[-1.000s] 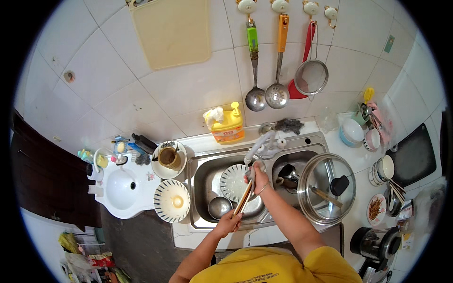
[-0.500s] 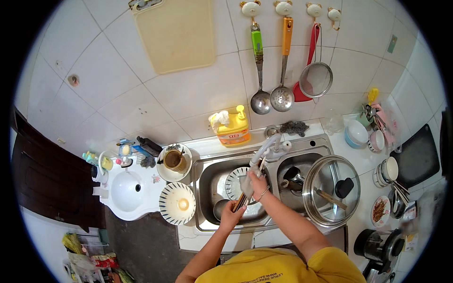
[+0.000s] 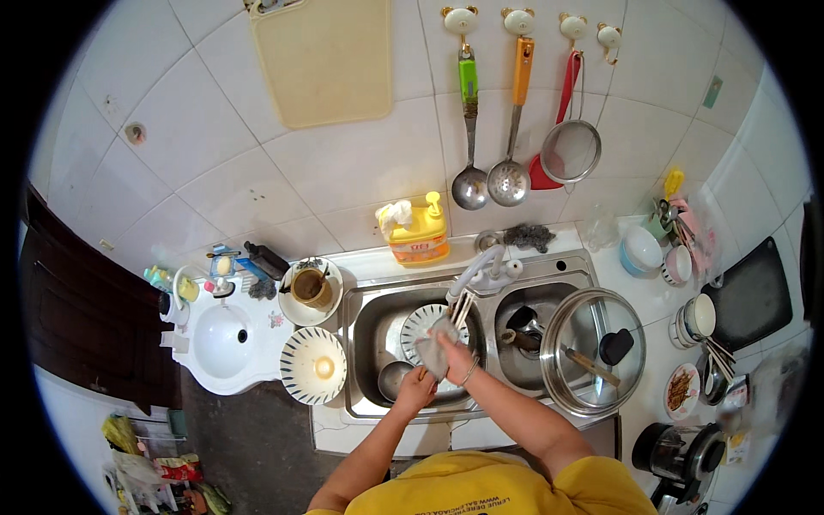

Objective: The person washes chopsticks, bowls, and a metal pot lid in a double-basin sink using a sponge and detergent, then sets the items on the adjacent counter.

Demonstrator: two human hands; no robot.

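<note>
Over the left sink basin, a bundle of chopsticks (image 3: 462, 305) slants up toward the faucet (image 3: 489, 273). My left hand (image 3: 417, 389) is closed around their lower end. A grey cloth (image 3: 439, 342) wraps the middle of the bundle, with my right hand (image 3: 456, 358) closed over both, close above the left. Beneath my hands, a white plate with dark stripes (image 3: 414, 330) lies in the basin, partly hidden. A metal ladle bowl (image 3: 393, 378) rests beside it, left of my left hand.
Left of the sink stand a striped bowl (image 3: 296, 365) and a plate (image 3: 330, 312) bearing a brown cup (image 3: 311, 288). A glass-lidded pot (image 3: 592, 390) overlaps the right basin's edge. Behind the sink sits a yellow detergent jug (image 3: 421, 236). Stacked bowls (image 3: 699, 311) stand far right.
My right hand and the cloth have slid down the chopsticks toward my left hand, baring more of their upper ends near the faucet. The whole view has shifted slightly.
</note>
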